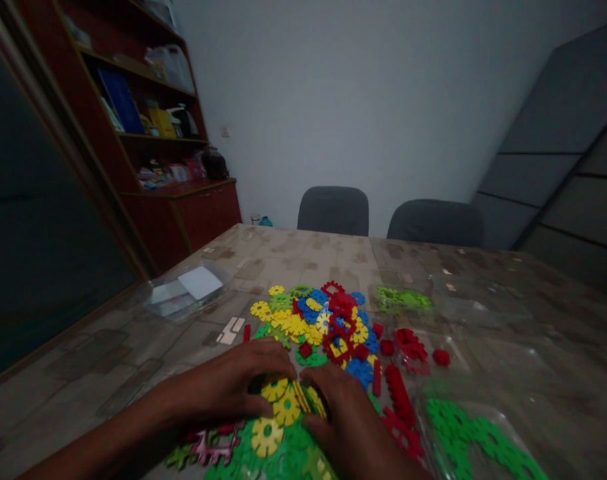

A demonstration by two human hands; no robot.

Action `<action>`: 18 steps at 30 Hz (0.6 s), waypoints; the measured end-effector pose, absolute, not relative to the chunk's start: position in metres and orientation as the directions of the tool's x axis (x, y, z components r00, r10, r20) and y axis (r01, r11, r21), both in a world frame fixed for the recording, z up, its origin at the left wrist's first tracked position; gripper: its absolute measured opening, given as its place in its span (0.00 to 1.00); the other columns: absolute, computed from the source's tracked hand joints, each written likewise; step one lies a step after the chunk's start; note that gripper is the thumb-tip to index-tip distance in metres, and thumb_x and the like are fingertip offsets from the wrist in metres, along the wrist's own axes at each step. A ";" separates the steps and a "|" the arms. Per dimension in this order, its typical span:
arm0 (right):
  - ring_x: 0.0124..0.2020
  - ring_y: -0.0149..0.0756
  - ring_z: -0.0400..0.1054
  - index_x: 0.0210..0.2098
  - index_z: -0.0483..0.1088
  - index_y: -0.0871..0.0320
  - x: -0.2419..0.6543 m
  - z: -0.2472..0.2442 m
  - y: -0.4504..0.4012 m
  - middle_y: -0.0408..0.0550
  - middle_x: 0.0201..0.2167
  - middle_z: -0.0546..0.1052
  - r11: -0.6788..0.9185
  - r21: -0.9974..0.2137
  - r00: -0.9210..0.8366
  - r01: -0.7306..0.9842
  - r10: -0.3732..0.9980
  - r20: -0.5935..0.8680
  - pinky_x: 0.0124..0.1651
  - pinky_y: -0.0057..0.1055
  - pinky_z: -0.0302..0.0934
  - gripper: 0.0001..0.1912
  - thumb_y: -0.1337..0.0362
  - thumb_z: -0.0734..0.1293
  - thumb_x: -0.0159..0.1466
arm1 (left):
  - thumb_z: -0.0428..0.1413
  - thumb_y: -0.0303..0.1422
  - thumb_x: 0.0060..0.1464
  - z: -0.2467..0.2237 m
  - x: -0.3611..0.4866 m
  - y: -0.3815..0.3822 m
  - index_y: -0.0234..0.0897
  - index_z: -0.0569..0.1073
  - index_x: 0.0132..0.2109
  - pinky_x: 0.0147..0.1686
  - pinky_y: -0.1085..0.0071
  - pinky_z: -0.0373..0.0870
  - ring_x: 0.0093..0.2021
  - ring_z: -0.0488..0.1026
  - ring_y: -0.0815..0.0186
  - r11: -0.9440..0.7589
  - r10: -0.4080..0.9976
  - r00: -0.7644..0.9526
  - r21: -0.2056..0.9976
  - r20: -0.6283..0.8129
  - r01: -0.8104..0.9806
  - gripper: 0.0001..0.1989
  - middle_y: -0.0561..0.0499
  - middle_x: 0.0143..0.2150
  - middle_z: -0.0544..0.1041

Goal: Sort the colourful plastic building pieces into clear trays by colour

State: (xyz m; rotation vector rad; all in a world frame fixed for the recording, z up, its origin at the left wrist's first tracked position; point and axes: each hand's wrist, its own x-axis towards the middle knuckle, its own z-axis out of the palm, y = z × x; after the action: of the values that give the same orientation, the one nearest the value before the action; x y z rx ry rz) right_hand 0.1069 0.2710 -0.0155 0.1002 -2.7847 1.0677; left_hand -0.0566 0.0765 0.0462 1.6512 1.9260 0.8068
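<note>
Yellow flower-shaped notched discs [286, 407] are bunched between my two hands at the near part of the table. My left hand [243, 373] curls around their left side, its thumb below and fingers above. From the right, my right hand [336, 400] grips several yellow discs standing on edge, thumb and fingers on either side. One more yellow disc [267, 437] lies flat just below, on a heap of green notched pieces [253, 463]. Beyond my fingers spreads a mixed pile of yellow, blue, red and green pieces [313, 323].
Clear plastic trays sit on the right, one with green pieces [463, 427], another with light green pieces [403, 298]. Red pieces [401, 393] lie nearby. At left is a clear tray with white cards [200, 282]. Two grey chairs [333, 208] stand behind the patterned table [283, 253].
</note>
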 end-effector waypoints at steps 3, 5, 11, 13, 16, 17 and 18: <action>0.63 0.47 0.67 0.64 0.66 0.52 0.111 -0.010 0.273 0.53 0.60 0.74 0.715 -0.694 -0.994 -0.087 -0.014 0.110 0.62 0.45 0.62 0.39 0.78 0.70 0.54 | 0.66 0.41 0.60 0.048 -0.057 0.077 0.47 0.76 0.56 0.53 0.64 0.68 0.51 0.73 0.57 0.122 0.985 -0.172 0.681 0.006 0.722 0.19 0.48 0.52 0.75; 0.63 0.46 0.66 0.64 0.66 0.50 0.115 -0.007 0.274 0.52 0.62 0.73 0.721 -0.689 -0.996 -0.076 -0.027 0.082 0.62 0.44 0.61 0.40 0.79 0.69 0.54 | 0.66 0.41 0.59 0.050 -0.056 0.077 0.48 0.76 0.56 0.51 0.65 0.69 0.51 0.72 0.57 0.169 0.980 -0.199 0.641 -0.025 0.749 0.19 0.49 0.51 0.74; 0.54 0.42 0.73 0.59 0.70 0.50 0.121 0.008 0.280 0.49 0.53 0.78 0.750 -0.659 -0.997 -0.061 -0.021 0.069 0.54 0.37 0.67 0.28 0.75 0.68 0.61 | 0.69 0.44 0.54 0.067 -0.039 0.064 0.48 0.73 0.63 0.60 0.58 0.69 0.61 0.71 0.50 0.194 0.981 -0.178 0.559 -0.083 0.806 0.31 0.45 0.64 0.73; 0.47 0.40 0.76 0.54 0.73 0.51 0.120 0.022 0.279 0.47 0.46 0.81 0.762 -0.646 -0.998 -0.050 -0.014 0.061 0.48 0.34 0.68 0.21 0.75 0.64 0.66 | 0.70 0.47 0.52 0.074 -0.026 0.055 0.48 0.65 0.70 0.64 0.51 0.66 0.68 0.65 0.45 0.208 0.978 -0.198 0.484 -0.073 0.850 0.41 0.42 0.71 0.66; 0.41 0.40 0.78 0.48 0.75 0.53 0.119 0.036 0.274 0.46 0.40 0.82 0.836 -0.549 -0.999 -0.014 -0.031 -0.023 0.40 0.31 0.68 0.16 0.75 0.65 0.65 | 0.68 0.45 0.55 0.071 -0.007 0.042 0.50 0.46 0.76 0.64 0.49 0.66 0.71 0.60 0.43 0.181 0.982 -0.190 0.365 -0.011 0.913 0.52 0.42 0.75 0.55; 0.40 0.42 0.78 0.48 0.75 0.54 0.120 0.037 0.272 0.48 0.41 0.82 0.871 -0.491 -0.997 -0.023 -0.053 -0.048 0.38 0.31 0.68 0.16 0.73 0.69 0.62 | 0.66 0.43 0.58 0.064 0.000 0.038 0.51 0.41 0.76 0.65 0.50 0.66 0.71 0.60 0.45 0.155 0.985 -0.170 0.336 0.014 0.929 0.51 0.43 0.75 0.54; 0.39 0.44 0.79 0.50 0.75 0.54 0.121 0.035 0.271 0.49 0.44 0.82 0.907 -0.419 -0.996 -0.048 -0.078 -0.054 0.36 0.31 0.68 0.20 0.71 0.73 0.59 | 0.63 0.40 0.62 0.052 0.006 0.034 0.53 0.38 0.76 0.65 0.51 0.66 0.71 0.61 0.47 0.128 0.989 -0.145 0.312 0.033 0.941 0.49 0.45 0.75 0.54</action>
State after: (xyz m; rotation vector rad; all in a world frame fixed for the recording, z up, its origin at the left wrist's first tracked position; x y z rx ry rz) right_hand 0.1212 0.2709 0.0348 0.1039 -3.1348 0.6866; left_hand 0.0061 0.0344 0.0522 1.9241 2.2145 0.3867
